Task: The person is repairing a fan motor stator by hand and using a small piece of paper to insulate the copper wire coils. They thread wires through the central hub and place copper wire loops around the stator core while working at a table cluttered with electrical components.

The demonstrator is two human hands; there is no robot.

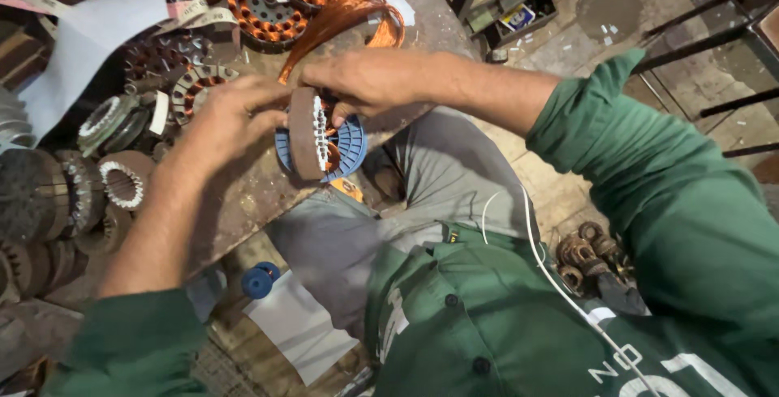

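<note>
Taking the round, rust-brown laminated steel stator core [307, 133] at the bench edge as the landmark: far to its left, several bare grey-brown stator rings with white slot liners [122, 182] lie in a loose heap on the worn wooden workbench [243, 194], seemingly set aside within easy reach. Nearer on that side, the left hand [231, 117] curls around the core's outer rim, fingers closed against the metal and thumb toward its face, apparently to steady it and keep it from turning. The core itself stands on edge rather than flat, so its slotted inner face with white insulation is turned toward the other hand. Just behind and below it sits a blue ribbed plastic disc [349, 150], touching the core and seemingly propping it. Above the core, a bundle of loose copper wire [349, 12] arcs up and away over the bench, and its strands run down into the core. To the core's right, the right hand [369, 81] comes over the top, fingers pinched shut on the copper strands at the slot, likely so that the wire stays taut. Beyond the wire, further back, finished copper-wound stators [268, 4] rest on the bench.
</note>
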